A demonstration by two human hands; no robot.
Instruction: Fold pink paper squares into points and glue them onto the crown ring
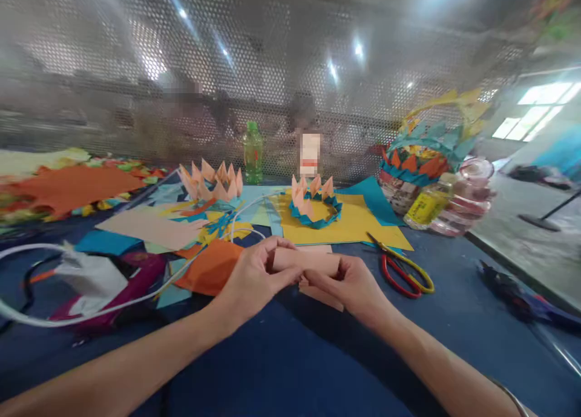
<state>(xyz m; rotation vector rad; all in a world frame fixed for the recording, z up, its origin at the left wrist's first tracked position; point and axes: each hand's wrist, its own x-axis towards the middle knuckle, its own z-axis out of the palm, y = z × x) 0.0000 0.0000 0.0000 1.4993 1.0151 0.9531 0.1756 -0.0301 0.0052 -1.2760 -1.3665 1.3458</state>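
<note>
Left grip (254,270) and right grip (356,284) are closed, thumbs against fingers, on opposite ends of one pale pink paper (307,260), held level between them; both forearms slant inward from the near corners. Beneath lies a dark blue table (254,368); beyond the grip stands a perforated screen (136,120), with a window (540,108) far right. Two spiky paper rings (313,222) sit beyond the grip, one pair of scissors (391,251) just right, one green bottle (253,154) farther back.

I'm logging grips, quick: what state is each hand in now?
Left hand: closed, holding the left end of the peach paper.
Right hand: closed, holding the same paper's right end.
</note>
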